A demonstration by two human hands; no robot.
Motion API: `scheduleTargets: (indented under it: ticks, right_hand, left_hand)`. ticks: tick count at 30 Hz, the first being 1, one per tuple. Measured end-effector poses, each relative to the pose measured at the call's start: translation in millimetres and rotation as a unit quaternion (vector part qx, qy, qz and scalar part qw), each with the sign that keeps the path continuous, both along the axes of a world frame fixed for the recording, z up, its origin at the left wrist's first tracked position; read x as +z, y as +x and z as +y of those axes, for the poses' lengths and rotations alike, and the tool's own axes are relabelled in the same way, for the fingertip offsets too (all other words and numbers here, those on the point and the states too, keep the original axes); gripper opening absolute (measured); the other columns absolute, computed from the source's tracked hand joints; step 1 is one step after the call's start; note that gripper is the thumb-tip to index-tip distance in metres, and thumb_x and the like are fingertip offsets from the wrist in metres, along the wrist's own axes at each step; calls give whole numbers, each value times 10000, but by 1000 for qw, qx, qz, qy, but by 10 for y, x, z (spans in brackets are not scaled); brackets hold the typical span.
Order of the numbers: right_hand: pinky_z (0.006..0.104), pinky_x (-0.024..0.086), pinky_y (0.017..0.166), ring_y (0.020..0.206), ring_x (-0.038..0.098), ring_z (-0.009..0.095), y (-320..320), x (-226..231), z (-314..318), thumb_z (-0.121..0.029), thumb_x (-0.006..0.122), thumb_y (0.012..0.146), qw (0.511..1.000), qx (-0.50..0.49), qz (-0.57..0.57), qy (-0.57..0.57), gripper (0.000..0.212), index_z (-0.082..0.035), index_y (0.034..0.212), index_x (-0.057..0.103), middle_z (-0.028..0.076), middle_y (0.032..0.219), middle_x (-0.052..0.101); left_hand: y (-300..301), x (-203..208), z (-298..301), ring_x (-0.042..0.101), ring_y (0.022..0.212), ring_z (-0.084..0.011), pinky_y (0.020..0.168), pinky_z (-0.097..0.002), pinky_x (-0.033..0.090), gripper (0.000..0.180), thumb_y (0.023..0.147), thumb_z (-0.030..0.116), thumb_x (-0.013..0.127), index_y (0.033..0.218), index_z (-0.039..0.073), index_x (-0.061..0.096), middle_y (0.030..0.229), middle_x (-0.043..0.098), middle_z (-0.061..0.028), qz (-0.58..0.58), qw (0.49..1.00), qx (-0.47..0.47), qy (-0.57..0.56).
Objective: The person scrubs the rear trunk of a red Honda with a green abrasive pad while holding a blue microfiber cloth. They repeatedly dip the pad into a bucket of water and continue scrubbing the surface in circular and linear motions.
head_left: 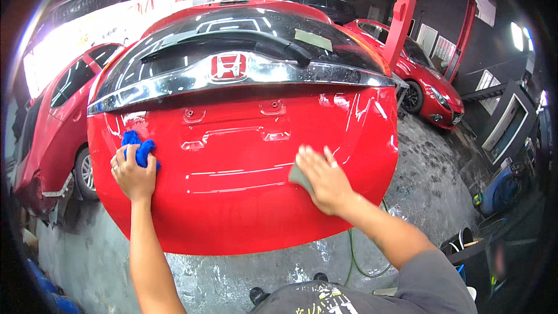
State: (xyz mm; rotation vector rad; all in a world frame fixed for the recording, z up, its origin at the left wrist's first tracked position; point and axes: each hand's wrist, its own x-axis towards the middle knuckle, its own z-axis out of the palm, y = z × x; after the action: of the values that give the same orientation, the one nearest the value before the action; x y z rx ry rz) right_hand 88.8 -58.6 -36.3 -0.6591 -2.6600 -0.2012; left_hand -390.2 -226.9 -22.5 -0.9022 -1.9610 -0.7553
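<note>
A red car tailgate (pixel 238 215) with a wet sheen fills the middle of the view, with a chrome strip (pixel 157 84) across it under the rear window. My left hand (pixel 135 176) is closed on a crumpled blue cloth (pixel 139 148) against the tailgate's left side. On the right half, my right hand (pixel 325 183) lies flat with fingers stretched, holding a grey-green piece of sandpaper (pixel 300 179) against the red paint. Part of that sheet is hidden under the palm. Another greenish sheet (pixel 314 40) lies on the rear window.
A red car (pixel 61 110) stands close on the left, another red car (pixel 427 76) at the far right. A red lift post (pixel 402 18) rises behind the tailgate's right edge. A green hose (pixel 352 250) runs over the wet grey floor (pixel 215 279). Black buckets (pixel 459 241) stand at the lower right.
</note>
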Motion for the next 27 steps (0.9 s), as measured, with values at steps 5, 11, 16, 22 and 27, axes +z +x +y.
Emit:
scheduleTargets:
  ticks: [5, 11, 16, 22, 27]
  right_hand:
    - [678, 317, 1314, 1606, 488, 395, 551, 414, 1066, -131, 572, 1033, 965, -182, 57, 179, 661, 30, 1663, 450, 263, 1708, 513]
    - [670, 258, 1350, 1631, 443, 419, 147, 167, 167, -169, 582, 1015, 996, -77, -35, 25, 733, 63, 1683, 390, 324, 1714, 459]
    - [650, 294, 1344, 1617, 456, 417, 275, 312, 855, -164, 538, 1022, 978, -146, 73, 132, 680, 64, 1657, 447, 292, 1706, 490]
    - [640, 266, 1354, 1656, 405, 411, -334, 144, 545, -201, 495, 1072, 988, -100, 90, 79, 656, 56, 1672, 442, 263, 1750, 459]
    - [630, 244, 1369, 1658, 406, 397, 194, 482, 1269, -212, 502, 1083, 961, -246, 94, 91, 655, 50, 1679, 431, 255, 1743, 472]
  left_hand:
    - [135, -6, 225, 628, 1307, -400, 1114, -557, 505, 373, 868, 304, 829, 1201, 154, 757, 1337, 705, -92, -5, 1000, -21, -8]
    - [-24, -36, -69, 636, 1277, -400, 1097, -558, 512, 373, 888, 314, 811, 1221, 154, 756, 1322, 705, -93, 1, 1000, 19, -22]
    - [-13, -28, 146, 634, 1281, -410, 1097, -566, 512, 376, 888, 302, 813, 1227, 153, 750, 1318, 704, -102, 9, 1000, 7, -29]
    - [-44, -62, 87, 647, 1252, -424, 1076, -573, 521, 376, 897, 295, 805, 1237, 148, 742, 1310, 710, -116, 20, 999, 6, -26]
    - [-31, -41, 51, 653, 1240, -420, 1072, -567, 522, 350, 909, 295, 799, 1217, 138, 748, 1296, 711, -124, 28, 999, 3, -20]
